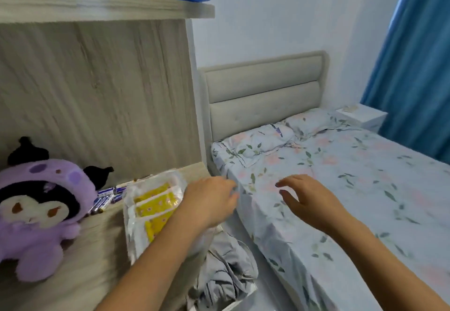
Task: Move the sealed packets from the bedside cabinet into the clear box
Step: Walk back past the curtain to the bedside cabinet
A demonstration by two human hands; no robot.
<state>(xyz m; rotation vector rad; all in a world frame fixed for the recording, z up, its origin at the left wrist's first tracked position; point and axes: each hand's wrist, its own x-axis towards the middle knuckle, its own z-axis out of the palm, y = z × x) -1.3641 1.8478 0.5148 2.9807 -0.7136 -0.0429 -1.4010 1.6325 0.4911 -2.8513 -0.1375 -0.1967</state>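
Observation:
A clear sealed packet with yellow sachets inside sits at the right end of the wooden bedside cabinet top. Its right edge runs under my left hand. That hand reaches across from the lower left, fingers curled around the packet's edge, and the grip itself is hidden under the palm. My right hand hovers over the near edge of the bed with fingers spread and holds nothing. No clear box is plainly visible.
A purple plush toy sits at the cabinet's left, with several blue-and-white pens behind the packet. Crumpled grey cloth fills a container between cabinet and bed. The floral bed is on the right, and a white nightstand stands beyond it.

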